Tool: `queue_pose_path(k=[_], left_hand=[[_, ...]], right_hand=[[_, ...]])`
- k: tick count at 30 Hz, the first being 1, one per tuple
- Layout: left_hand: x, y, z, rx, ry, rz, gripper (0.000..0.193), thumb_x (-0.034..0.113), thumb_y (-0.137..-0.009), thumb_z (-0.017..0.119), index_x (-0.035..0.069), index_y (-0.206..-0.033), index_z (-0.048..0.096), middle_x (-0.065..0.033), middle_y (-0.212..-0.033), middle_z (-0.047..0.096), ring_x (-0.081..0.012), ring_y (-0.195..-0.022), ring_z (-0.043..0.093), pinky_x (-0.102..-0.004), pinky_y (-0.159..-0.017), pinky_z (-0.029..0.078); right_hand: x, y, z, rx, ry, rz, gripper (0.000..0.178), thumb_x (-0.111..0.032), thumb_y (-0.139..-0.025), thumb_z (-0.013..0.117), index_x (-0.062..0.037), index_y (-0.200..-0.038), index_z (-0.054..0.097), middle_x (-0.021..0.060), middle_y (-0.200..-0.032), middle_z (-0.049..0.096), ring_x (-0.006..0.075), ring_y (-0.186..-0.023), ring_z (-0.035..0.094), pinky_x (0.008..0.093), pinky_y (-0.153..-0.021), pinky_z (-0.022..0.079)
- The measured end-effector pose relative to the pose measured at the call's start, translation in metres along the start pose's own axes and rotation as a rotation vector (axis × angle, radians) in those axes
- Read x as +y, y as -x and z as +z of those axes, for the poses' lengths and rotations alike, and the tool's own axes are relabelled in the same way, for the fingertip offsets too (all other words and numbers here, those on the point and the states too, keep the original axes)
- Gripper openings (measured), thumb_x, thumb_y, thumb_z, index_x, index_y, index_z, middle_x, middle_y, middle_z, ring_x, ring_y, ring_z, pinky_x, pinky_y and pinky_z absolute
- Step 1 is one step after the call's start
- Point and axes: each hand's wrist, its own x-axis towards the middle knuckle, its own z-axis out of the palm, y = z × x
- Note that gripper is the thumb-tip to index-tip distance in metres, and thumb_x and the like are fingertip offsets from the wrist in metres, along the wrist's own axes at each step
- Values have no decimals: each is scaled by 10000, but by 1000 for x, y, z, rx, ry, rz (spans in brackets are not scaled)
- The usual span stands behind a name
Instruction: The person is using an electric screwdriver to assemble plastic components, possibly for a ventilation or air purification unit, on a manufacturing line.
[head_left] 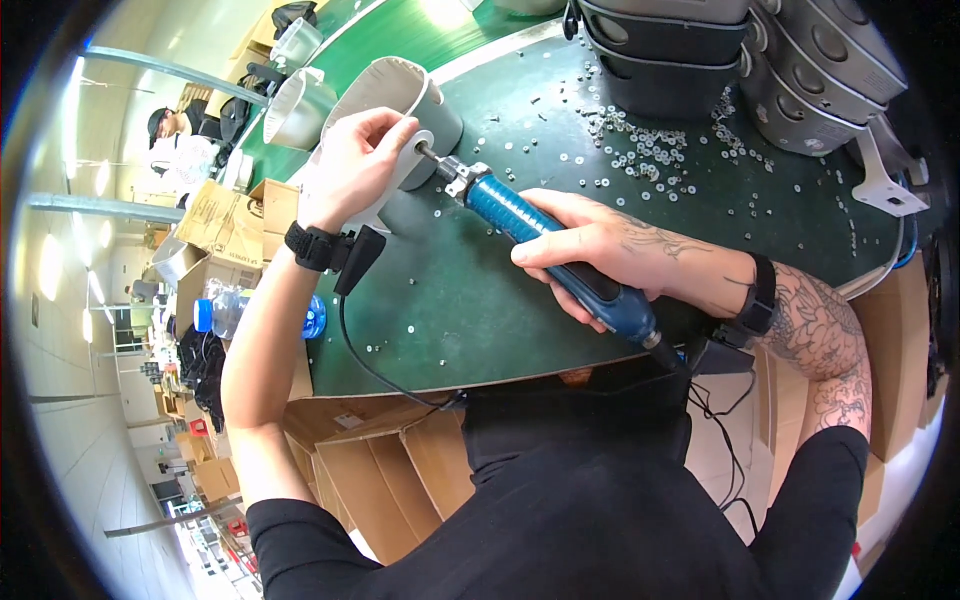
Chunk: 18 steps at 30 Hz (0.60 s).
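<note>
My right hand (590, 250) is wrapped around a blue electric screwdriver (515, 215), which slants up to the left with its cord leaving the rear end. The driver's tip meets the round end of a light grey bracket (376, 214) beside a grey plastic bucket (440, 110). My left hand (350, 165) is closed on that bracket, thumb and fingertips close to the round end. My palm hides part of the bracket, so I cannot tell how it joins the bucket. A black strap with a corded clip circles my left wrist.
Many small washers (640, 150) and nuts lie scattered over the green table (470, 320). Stacked dark bins (670, 85) and grey bins (810, 110) stand at the far right, near another bracket (885, 175). A plastic bottle (230, 315) and cardboard boxes (225, 225) are at the left.
</note>
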Motion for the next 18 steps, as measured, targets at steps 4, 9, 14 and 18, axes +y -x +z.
queue_pose_path(k=[4, 9, 14, 18], left_hand=[[3, -1, 5, 35, 28, -2, 276, 266, -991, 671, -4, -976, 730, -17, -788, 678, -72, -737, 580, -265, -696, 478], [5, -3, 7, 15, 31, 18, 279, 265, -990, 674, -7, -977, 732, -13, -784, 678, -71, -736, 585, -263, -693, 479], [6, -5, 7, -7, 73, -12, 279, 265, -989, 679, -8, -993, 737, -18, -819, 706, -72, -768, 612, -259, -719, 492], [13, -3, 5, -14, 80, -33, 269, 254, -991, 678, -6, -1014, 746, -39, -874, 740, -77, -805, 642, -255, -752, 509]], right_hand=[[-8, 3, 2, 37, 63, 44, 342, -240, -973, 650, -61, -1174, 440, 61, -830, 514, 152, -478, 595, 309, -385, 512], [-12, 8, 9, 160, 384, 20, 433, -280, -944, 665, -41, -1229, 442, 89, -835, 536, 177, -501, 604, 349, -429, 505], [-19, 14, 8, 178, 401, 47, 423, -302, -926, 674, -31, -1167, 457, 109, -835, 559, 196, -527, 612, 380, -467, 499], [-19, 16, 2, 76, 165, 57, 366, -229, -969, 653, -46, -1206, 443, 63, -830, 528, 155, -485, 614, 321, -394, 538]])
